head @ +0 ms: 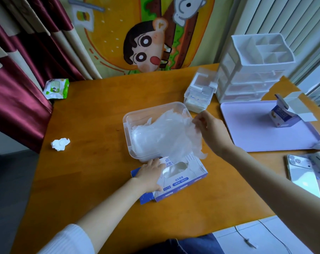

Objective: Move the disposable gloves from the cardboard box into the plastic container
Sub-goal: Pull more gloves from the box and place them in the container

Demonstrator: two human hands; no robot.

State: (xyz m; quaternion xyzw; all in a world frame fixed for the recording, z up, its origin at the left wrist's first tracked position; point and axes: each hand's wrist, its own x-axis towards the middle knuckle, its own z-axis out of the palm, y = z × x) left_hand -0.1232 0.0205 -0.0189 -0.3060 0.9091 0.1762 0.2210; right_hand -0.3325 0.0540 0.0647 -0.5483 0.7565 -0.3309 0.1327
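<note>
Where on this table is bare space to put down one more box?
Bare wood lies between the crumpled tissue and the plastic container, and along the far edge between the wipes pack and the small clear box. The right side is crowded: drawer unit, tray, phone.

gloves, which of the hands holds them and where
The right hand pinches the gloves at their right edge; left hand only presses the cardboard box.
</note>
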